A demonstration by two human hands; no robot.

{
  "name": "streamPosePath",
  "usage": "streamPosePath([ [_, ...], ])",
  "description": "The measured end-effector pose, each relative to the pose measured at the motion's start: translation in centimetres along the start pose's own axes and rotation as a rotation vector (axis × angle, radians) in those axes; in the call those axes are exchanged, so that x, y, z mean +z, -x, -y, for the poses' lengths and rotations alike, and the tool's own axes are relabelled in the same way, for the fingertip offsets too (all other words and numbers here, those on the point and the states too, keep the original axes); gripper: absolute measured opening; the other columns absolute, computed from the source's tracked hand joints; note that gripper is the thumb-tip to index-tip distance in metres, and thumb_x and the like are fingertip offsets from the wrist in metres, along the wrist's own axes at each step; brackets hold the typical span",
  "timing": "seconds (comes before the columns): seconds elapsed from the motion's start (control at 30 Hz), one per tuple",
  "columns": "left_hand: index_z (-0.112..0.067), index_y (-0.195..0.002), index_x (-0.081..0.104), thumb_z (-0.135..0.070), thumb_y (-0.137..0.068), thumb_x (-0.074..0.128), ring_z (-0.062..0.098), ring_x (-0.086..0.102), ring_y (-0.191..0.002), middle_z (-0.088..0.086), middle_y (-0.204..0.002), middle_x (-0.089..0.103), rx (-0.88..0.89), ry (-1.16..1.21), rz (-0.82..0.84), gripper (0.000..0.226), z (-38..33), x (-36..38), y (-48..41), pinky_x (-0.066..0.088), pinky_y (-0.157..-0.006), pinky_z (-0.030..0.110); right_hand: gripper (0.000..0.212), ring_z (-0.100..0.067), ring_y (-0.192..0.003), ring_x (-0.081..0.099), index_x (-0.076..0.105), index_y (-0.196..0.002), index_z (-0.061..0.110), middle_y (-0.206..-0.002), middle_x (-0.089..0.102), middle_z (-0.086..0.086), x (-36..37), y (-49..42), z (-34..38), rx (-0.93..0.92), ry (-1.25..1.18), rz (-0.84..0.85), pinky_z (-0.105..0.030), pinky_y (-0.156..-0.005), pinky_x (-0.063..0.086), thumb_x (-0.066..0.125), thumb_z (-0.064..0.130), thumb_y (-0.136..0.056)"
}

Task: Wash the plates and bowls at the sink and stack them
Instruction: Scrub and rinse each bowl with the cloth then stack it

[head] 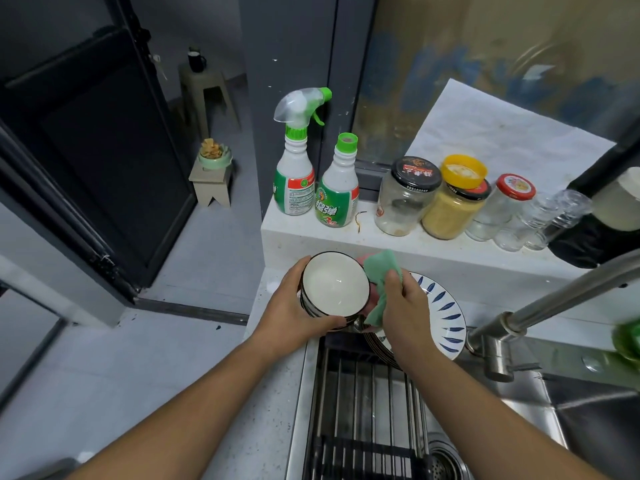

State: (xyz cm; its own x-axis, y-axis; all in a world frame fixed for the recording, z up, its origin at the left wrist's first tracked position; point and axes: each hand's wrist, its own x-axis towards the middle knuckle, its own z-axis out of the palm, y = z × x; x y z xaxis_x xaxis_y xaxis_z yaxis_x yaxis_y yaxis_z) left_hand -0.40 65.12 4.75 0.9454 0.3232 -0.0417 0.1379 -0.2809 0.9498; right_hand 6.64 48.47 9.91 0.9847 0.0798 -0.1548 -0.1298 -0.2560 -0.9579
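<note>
A white bowl with a dark rim and striped outside is tilted toward me, gripped round its wall by my left hand. More striped bowls seem stacked under it, mostly hidden. My right hand pinches a green cloth against the bowl's right side; a pink piece shows behind the cloth. Behind my right hand lie white plates with blue leaf marks, stacked at the sink's back edge and partly hidden by my wrist.
A steel drying rack spans the sink; the faucet reaches in from the right. On the ledge behind stand two green-capped cleaner bottles and several glass jars. The floor drops off left of the counter.
</note>
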Motion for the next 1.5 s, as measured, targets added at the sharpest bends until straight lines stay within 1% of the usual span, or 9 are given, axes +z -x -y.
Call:
streamPosePath([
  [0.2, -0.058, -0.128, 0.038, -0.019, -0.062, 0.099, -0.024, 0.042, -0.120, -0.050, -0.123, 0.047, -0.006, 0.008, 0.002, 0.098, 0.7, 0.5, -0.2, 0.036, -0.090, -0.003, 0.030, -0.009, -0.062, 0.054, 0.063, -0.084, 0.022, -0.076, 0.060, -0.001, 0.0, -0.3, -0.3, 0.008, -0.046, -0.044, -0.034, -0.058, 0.048, 0.041, 0.026, -0.104],
  [0.37, -0.055, -0.126, 0.039, -0.014, -0.066, 0.097, -0.029, 0.041, -0.115, -0.037, -0.128, 0.047, -0.003, 0.019, 0.002, 0.094, 0.8, 1.0, 0.0, 0.036, -0.087, -0.004, 0.028, -0.022, -0.063, 0.066, 0.064, -0.094, 0.019, -0.080, 0.072, -0.003, -0.4, -0.2, -0.5, 0.087, -0.197, -0.085, -0.033, -0.044, 0.052, 0.040, 0.028, -0.106],
  [0.57, -0.053, -0.131, 0.035, -0.025, -0.068, 0.097, -0.034, 0.037, -0.114, -0.059, -0.122, 0.039, -0.026, -0.011, 0.037, 0.093, 0.2, 0.8, 0.5, 0.030, -0.093, -0.006, 0.033, -0.029, -0.059, 0.063, 0.064, -0.104, 0.013, -0.095, 0.076, -0.011, -1.9, 0.6, -0.2, 0.059, -0.311, -0.049, -0.032, -0.044, 0.050, 0.035, 0.030, -0.107],
  [0.67, -0.037, -0.162, 0.011, -0.066, -0.052, 0.091, -0.001, 0.022, -0.149, -0.023, -0.163, 0.021, -0.111, -0.008, 0.039, 0.140, -0.2, 0.6, 1.6, 0.023, -0.124, 0.029, 0.036, -0.029, -0.061, 0.061, 0.065, -0.111, 0.010, -0.100, 0.073, -0.018, -3.6, 1.6, 0.3, 0.025, -0.305, 0.020, -0.030, -0.045, 0.047, 0.035, 0.029, -0.108],
  [0.83, -0.042, -0.161, 0.004, -0.071, -0.051, 0.087, 0.019, 0.016, -0.156, -0.014, -0.170, 0.009, -0.186, -0.007, -0.023, 0.141, -1.1, 0.2, 5.4, 0.025, -0.126, 0.052, 0.041, -0.033, -0.076, 0.057, 0.075, -0.095, 0.024, -0.103, 0.065, -0.033, -6.6, 4.8, 0.8, 0.005, -0.318, 0.189, -0.052, -0.068, 0.051, 0.037, 0.028, -0.108],
  [1.0, -0.041, -0.160, 0.012, -0.072, -0.055, 0.081, 0.010, 0.023, -0.151, -0.015, -0.166, 0.017, -0.229, 0.042, -0.005, 0.130, -1.8, 1.8, 12.7, 0.026, -0.123, 0.036, 0.031, -0.034, -0.069, 0.067, 0.074, -0.094, 0.034, -0.098, 0.074, -0.014, -10.8, 9.5, -1.1, 0.090, -0.152, 0.288, -0.040, -0.056, 0.058, 0.044, 0.039, -0.101],
  [1.23, -0.038, -0.158, 0.026, -0.077, -0.048, 0.088, 0.003, 0.040, -0.143, -0.015, -0.155, 0.044, -0.438, 0.052, 0.348, 0.132, 0.0, 6.6, 22.2, 0.033, -0.121, 0.032, 0.023, -0.028, -0.063, 0.060, 0.069, -0.102, 0.019, -0.077, 0.064, -0.015, -15.4, 14.5, -9.7, 0.160, 0.125, 0.385, -0.060, -0.067, 0.053, 0.049, 0.029, -0.104],
  [1.4, -0.026, -0.164, 0.011, -0.044, -0.070, 0.094, 0.000, 0.033, -0.140, -0.014, -0.160, 0.034, -0.569, 0.002, 0.479, 0.127, 1.3, 9.7, 26.0, 0.032, -0.111, 0.016, 0.017, -0.011, -0.069, 0.061, 0.065, -0.106, 0.027, -0.078, 0.068, 0.011, -17.0, 17.5, -13.5, 0.224, 0.192, 0.407, -0.024, -0.059, 0.049, 0.048, 0.030, -0.104],
  [1.5, -0.040, -0.138, 0.035, -0.022, -0.076, 0.092, -0.009, 0.050, -0.118, -0.026, -0.134, 0.049, -0.596, 0.024, 0.481, 0.086, 2.1, 11.1, 26.8, 0.042, -0.082, -0.001, 0.024, 0.001, -0.075, 0.060, 0.064, -0.101, 0.037, -0.083, 0.069, 0.020, -16.6, 18.7, -14.3, 0.226, 0.169, 0.424, -0.015, -0.069, 0.046, 0.047, 0.021, -0.105],
])
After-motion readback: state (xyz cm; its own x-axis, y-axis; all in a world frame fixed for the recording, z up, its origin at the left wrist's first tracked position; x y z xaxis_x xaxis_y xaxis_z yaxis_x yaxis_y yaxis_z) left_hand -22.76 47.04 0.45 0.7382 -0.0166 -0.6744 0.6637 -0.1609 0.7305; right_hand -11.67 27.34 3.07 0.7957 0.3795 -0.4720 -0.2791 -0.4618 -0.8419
